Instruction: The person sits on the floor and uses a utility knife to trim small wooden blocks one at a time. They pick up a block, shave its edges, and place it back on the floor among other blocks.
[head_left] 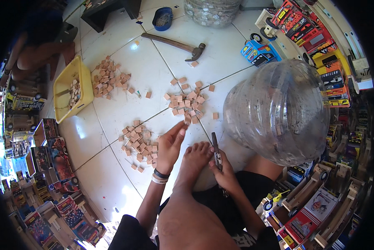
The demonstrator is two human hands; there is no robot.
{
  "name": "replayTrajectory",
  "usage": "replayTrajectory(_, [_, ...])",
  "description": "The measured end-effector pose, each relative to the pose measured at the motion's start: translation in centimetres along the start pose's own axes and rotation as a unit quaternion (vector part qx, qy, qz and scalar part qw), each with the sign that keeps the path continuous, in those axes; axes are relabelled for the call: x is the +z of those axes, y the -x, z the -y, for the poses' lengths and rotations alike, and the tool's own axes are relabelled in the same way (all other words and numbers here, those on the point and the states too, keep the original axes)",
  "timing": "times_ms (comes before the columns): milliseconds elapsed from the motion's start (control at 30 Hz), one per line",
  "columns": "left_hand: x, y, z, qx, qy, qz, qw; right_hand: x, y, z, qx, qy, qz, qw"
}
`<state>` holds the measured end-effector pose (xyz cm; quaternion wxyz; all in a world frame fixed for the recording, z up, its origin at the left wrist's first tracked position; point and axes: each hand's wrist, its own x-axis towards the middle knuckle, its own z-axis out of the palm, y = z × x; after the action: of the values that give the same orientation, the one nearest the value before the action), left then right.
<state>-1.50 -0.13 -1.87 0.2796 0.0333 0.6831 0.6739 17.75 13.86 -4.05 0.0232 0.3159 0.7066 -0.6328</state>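
Note:
My left hand (170, 148) pinches a small wooden block (187, 121) between thumb and fingertips, at the near edge of a pile of similar blocks (185, 100). Thin metal pins, like nails, stick out of several of them. In my right hand (224, 173) is a dark pair of pliers (217, 155), its jaws pointing away from me beside my bare foot (197, 156). Another heap of pinned blocks (139, 141) lies left of my left wrist. A third heap (107, 79) spreads farther off, by a yellow tub (87, 89) with small pieces inside.
A claw hammer (176, 43) rests on the white tiles, near a blue dish of nails (163, 20). To the right stands a large clear plastic jug (278, 112). Toy wooden trucks (316, 212) crowd both sides. Another person's leg (37, 56) shows at far left.

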Motion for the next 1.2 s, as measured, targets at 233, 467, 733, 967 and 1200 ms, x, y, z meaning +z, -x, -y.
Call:
replayTrajectory(233, [-2.9, -1.6, 0.4, 0.036, -0.287, -0.063, 0.955, 0.2, -0.1, 0.3, 0.031, -0.069, 0.025, 0.997])
replayTrajectory(467, [-4.2, -0.1, 2.5, 0.162, -0.501, -0.042, 0.849, 0.2, -0.6, 1.1, 0.038, -0.047, 0.05, 0.997])
replayTrajectory(733, [-4.3, 0.1, 1.3, -0.004, -0.19, -0.016, 0.982, 0.4, 0.0, 2.0, 0.033, -0.05, 0.058, 0.997])
replayTrajectory(967, [-3.9, -0.6, 1.9, 0.093, -0.255, -0.167, 0.948, 0.8, 0.1, 1.2, 0.028, -0.047, 0.06, 0.997])
replayTrajectory(1200, [-2.3, 3.4, 3.0, 0.108, -0.586, -0.022, 0.803, 0.8, 0.2, 1.3, 0.034, -0.044, 0.066, 0.996])
